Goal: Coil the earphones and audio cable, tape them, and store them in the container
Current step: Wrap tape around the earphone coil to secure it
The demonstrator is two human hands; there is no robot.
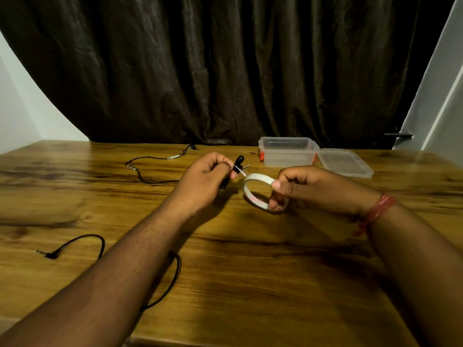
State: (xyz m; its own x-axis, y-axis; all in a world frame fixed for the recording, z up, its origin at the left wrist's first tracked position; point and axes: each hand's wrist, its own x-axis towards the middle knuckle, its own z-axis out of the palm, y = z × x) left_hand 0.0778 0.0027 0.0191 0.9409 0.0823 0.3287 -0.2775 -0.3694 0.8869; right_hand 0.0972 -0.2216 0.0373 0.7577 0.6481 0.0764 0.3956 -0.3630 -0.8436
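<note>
My left hand (204, 176) grips a small black coiled cable bundle (237, 162) above the wooden table; a metal jack plug sticks out of it to the right. My right hand (298, 186) pinches a white tape roll (255, 190) just right of the bundle, and a strip of tape runs from the roll to the bundle. Black earphones (150, 169) lie uncoiled on the table behind my left hand. Another black cable with an angled plug (82, 242) trails under my left forearm. The clear container (288, 151) stands open at the back.
The container's clear lid (344, 162) lies flat just right of it. A dark curtain (225, 71) hangs behind the table's far edge. Bare wooden table top (263, 271) stretches between my forearms and the near edge.
</note>
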